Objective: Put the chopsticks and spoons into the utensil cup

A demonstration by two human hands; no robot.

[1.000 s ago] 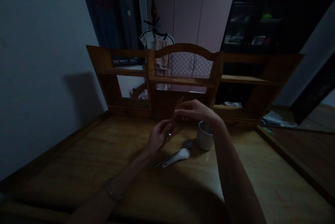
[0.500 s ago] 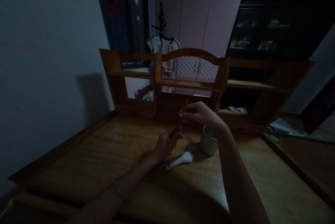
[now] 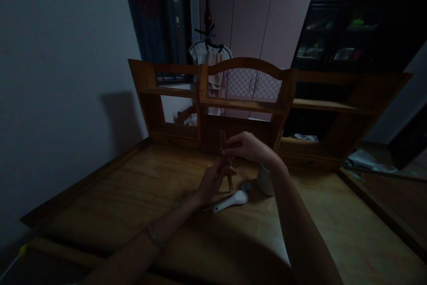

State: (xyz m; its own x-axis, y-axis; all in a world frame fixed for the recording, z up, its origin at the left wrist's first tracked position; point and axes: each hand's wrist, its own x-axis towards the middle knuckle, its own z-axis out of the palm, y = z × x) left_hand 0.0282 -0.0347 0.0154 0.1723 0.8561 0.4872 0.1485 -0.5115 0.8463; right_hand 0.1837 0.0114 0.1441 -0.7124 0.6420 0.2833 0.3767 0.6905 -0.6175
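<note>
Chopsticks [image 3: 230,181], a pair, are held near-upright just below frame centre: pinched near the top by the right hand [image 3: 248,147], clasped lower by the left hand's [image 3: 213,179] curled fingers.

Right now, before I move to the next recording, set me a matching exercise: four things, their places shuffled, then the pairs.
1. chopsticks
2. white spoon
3. pale cup
4. bracelet

A. around the left forearm
B. partly hidden by the right forearm
C. in left hand and right hand
D. lying on the tabletop

Pairs: 1-C, 2-D, 3-B, 4-A
</note>
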